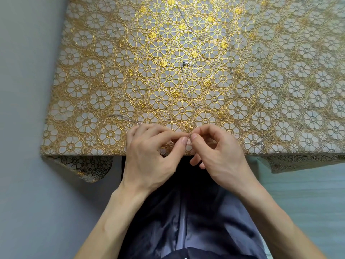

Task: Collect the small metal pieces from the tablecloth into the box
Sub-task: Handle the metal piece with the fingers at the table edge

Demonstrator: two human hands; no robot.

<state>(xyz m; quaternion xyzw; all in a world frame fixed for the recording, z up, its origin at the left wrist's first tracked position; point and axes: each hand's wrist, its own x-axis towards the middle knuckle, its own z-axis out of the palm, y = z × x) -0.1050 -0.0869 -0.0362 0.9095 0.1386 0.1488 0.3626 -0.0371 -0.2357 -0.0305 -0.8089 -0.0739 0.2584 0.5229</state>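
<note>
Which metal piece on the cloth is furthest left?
The thin chain running into the left hand; the clasp piece and the rest lie centre or right.

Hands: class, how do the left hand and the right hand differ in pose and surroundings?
From the left hand a thin chain trails across the tablecloth; none shows on the outer side of the right hand. The right hand's last fingers curl below the cloth's edge; the left hand's lie over the cloth. Both pinch, thumb to forefinger, one tiny metal piece between them.
</note>
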